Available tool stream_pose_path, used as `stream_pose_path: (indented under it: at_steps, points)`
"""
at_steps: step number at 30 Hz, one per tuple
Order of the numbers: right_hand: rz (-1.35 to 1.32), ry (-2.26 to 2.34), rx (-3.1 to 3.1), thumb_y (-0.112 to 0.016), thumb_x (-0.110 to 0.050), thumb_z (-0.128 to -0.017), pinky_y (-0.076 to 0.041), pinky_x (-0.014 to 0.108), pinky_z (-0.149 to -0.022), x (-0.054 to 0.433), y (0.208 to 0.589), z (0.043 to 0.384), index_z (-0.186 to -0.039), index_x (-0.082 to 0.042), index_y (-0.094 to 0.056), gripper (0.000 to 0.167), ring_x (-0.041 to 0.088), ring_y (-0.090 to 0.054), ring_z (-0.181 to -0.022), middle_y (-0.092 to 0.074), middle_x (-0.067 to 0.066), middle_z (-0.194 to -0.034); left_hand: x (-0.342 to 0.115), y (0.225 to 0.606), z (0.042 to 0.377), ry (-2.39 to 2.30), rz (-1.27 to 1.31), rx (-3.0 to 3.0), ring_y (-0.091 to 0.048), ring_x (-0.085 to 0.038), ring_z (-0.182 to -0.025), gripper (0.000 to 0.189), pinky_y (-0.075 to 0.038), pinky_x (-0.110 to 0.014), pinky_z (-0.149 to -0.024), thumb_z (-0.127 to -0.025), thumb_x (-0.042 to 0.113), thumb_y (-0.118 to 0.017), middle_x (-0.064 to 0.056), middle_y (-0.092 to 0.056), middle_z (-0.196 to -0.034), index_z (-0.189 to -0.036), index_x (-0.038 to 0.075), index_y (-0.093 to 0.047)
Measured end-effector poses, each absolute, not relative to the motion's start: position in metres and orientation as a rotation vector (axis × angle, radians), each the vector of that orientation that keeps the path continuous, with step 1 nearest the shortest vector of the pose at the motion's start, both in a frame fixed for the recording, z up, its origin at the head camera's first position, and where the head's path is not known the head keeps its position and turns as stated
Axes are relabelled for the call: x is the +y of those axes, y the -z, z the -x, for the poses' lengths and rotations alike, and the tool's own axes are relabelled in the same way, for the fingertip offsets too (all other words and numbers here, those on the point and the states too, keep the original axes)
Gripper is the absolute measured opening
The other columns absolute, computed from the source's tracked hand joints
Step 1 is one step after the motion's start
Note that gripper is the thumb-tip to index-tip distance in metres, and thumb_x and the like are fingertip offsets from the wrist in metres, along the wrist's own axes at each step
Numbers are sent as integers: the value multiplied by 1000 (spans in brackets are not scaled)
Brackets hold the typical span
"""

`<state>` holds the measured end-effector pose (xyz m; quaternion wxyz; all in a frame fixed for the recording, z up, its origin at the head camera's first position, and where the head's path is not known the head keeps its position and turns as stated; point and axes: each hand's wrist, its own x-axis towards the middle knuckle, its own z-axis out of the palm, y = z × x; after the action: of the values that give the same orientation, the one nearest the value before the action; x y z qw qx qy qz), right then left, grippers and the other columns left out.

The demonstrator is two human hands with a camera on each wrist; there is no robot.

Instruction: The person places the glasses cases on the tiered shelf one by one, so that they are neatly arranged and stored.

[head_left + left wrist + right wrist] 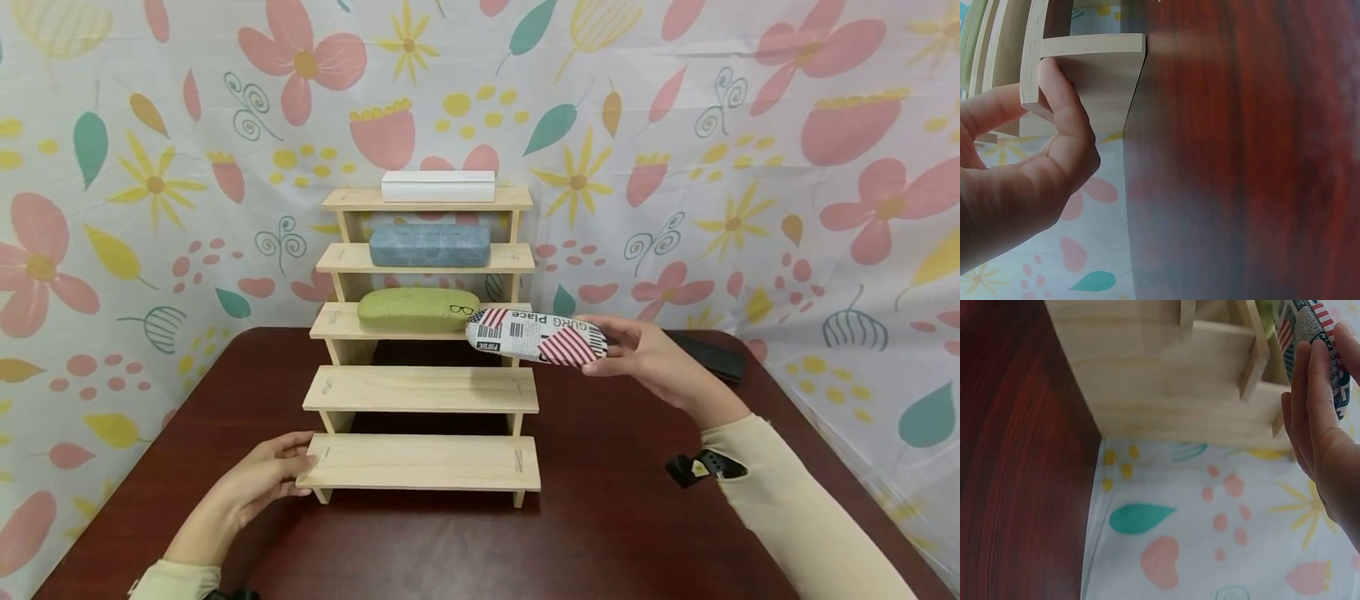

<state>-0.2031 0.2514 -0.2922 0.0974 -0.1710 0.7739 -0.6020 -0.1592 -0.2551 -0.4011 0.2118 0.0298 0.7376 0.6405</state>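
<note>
A stepped wooden display stand (420,462) has several shelves. At its bottom shelf, my left hand (258,477) pinches the left end; the left wrist view shows thumb and finger about the board's edge (1032,75). My right hand (648,358) holds a glasses case (536,336) with a newspaper and flag print by its right end, in front of the stand's right side. In the right wrist view the fingers (1319,387) lie along the printed case. Its left tip overlaps a green glasses case (416,310) on the middle shelf.
Above the green case sits a blue glasses case (430,246), and a white box (438,187) tops the stand. Behind my right wrist a black flat object (708,357) lies on the dark red table (600,517). A flowered cloth (645,125) hangs around the table.
</note>
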Motion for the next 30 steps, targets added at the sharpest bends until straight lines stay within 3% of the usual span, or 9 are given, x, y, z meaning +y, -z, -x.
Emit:
stream_pose_path:
  at_steps: [13,20,30]
  points:
    - [584,1819,2144,-78,-2,-78,-53,34,-84,205,294,208,-143,-4,-42,75,21,-61,-108,-55,15,-130,-253,400,160,-1784,-49,2069,-59,-19,-85,66,-53,-33,-72,-95,4,-51,-19,-49,-115,-144,-17,-13]
    - [638,1792,2077,-79,-5,-77,-51,31,-87,175,301,210,-143,-4,-44,75,21,-58,-114,-54,14,-132,-254,401,159,-1784,-72,2053,-60,-18,-85,67,-53,-33,-72,-95,4,-52,-17,-50,-113,-143,-18,-11]
    - [649,1798,2001,-78,1,-77,-53,32,-82,132,308,213,-136,-5,-53,64,21,-62,-104,-57,13,-126,-254,402,159,-1789,-82,2047,-60,-18,-85,66,-53,-33,-72,-95,4,-51,-17,-50,-113,-143,-18,-11]
